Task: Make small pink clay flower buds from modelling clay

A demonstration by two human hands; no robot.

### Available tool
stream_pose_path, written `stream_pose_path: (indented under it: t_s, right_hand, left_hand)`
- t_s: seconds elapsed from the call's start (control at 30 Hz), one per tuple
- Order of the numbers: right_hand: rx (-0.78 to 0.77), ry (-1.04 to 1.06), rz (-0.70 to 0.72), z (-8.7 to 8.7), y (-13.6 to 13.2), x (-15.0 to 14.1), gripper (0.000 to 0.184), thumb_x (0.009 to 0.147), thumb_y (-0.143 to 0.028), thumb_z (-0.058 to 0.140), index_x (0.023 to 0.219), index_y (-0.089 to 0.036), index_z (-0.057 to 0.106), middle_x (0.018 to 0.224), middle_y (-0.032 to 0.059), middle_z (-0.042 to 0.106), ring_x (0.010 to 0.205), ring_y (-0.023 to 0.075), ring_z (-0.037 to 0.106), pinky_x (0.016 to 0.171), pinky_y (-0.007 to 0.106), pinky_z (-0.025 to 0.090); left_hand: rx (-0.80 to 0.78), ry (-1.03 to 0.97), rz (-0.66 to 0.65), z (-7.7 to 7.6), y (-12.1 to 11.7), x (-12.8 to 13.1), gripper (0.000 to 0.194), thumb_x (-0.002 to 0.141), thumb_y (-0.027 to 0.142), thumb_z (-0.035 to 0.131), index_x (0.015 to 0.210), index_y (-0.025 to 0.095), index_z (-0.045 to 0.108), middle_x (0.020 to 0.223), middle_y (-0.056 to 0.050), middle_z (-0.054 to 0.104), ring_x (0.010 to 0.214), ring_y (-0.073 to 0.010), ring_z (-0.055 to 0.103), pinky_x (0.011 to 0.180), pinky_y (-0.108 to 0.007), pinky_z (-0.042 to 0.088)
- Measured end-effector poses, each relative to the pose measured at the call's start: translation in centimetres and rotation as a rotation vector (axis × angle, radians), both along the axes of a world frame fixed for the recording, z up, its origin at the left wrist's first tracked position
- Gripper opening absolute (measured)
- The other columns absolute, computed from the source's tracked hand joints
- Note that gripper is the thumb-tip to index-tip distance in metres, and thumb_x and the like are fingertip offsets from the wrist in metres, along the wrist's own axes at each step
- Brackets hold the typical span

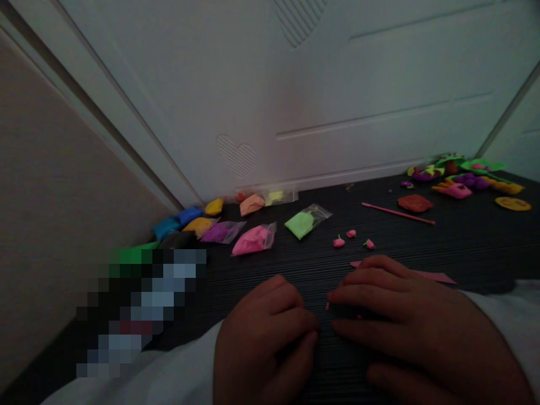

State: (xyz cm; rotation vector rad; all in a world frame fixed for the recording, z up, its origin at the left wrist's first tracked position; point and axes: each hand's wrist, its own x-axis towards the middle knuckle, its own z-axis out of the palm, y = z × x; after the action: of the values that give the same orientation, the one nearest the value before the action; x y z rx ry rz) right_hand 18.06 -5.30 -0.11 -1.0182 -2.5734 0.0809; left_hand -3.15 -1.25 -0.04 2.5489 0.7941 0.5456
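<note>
My left hand (270, 337) rests low in the middle of the head view, its fingers curled and the thumb against the index finger. Whatever may lie in that pinch is hidden. My right hand (405, 320) reaches in flat from the right, fingers stretched out and a little apart. At its fingertips a tiny pink clay bit (327, 306) shows on the dark surface. Partly beneath this hand lies a flat pink modelling tool (436, 276). Just beyond are three small pink clay buds with green tips, one of them the left bud (338, 242).
A thin pink modelling stick (399, 214) lies by a reddish-brown clay lump (415, 203). Several colourful clay figures sit at the back right, near a yellow disc (512, 203). Bagged clay, including a green bag (301, 224) and pink bag (253, 240), lines the back left below a white panel (337, 101).
</note>
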Motion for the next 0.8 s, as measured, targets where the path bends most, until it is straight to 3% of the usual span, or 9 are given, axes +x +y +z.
stream_pose_path:
  t_s: [0.17, 0.33, 0.6, 0.8]
  right_hand:
    - [0.007, 0.028, 0.045, 0.04, -0.07, 0.07, 0.021, 0.077, -0.028, 0.055, 0.096, -0.028, 0.062, 0.109, -0.0019, 0.056, 0.097, 0.0175, 0.048, 0.091, 0.042, 0.026]
    - [-0.008, 0.006, 0.02, 0.02, -0.06, 0.0, 0.031, 0.073, -0.031, 0.058, 0.104, -0.031, 0.057, 0.115, -0.0011, 0.053, 0.101, 0.0198, 0.046, 0.09, 0.044, 0.026]
    - [0.007, 0.075, 0.008, 0.01, -0.05, 0.01, 0.024, 0.072, -0.019, 0.055, 0.093, -0.028, 0.062, 0.105, 0.0007, 0.056, 0.097, 0.0197, 0.047, 0.086, 0.042, 0.028]
    - [0.034, 0.109, -0.009, -0.23, -0.04, 0.11, 0.023, 0.074, -0.018, 0.054, 0.094, -0.026, 0.061, 0.105, 0.0026, 0.056, 0.1, 0.0215, 0.047, 0.089, 0.043, 0.029]
  left_hand:
    - [0.0, 0.021, -0.019, 0.06, 0.05, -0.05, 0.019, 0.078, 0.011, 0.042, 0.077, 0.017, 0.06, 0.071, -0.002, 0.049, 0.07, -0.0151, 0.043, 0.061, -0.029, 0.032]
    - [-0.017, 0.023, 0.0, 0.24, -0.05, 0.06, 0.018, 0.078, 0.01, 0.043, 0.077, 0.017, 0.06, 0.072, -0.002, 0.049, 0.07, -0.0152, 0.044, 0.061, -0.03, 0.032]
    - [0.075, 0.043, 0.045, 0.48, -0.3, 0.4, 0.035, 0.073, 0.013, 0.05, 0.105, 0.027, 0.057, 0.085, -0.002, 0.049, 0.082, -0.0184, 0.043, 0.065, -0.032, 0.034]
    - [0.114, 0.126, 0.075, 0.25, -0.28, 0.5, 0.036, 0.07, 0.021, 0.057, 0.106, 0.029, 0.057, 0.09, -0.002, 0.05, 0.086, -0.0204, 0.043, 0.07, -0.036, 0.036]
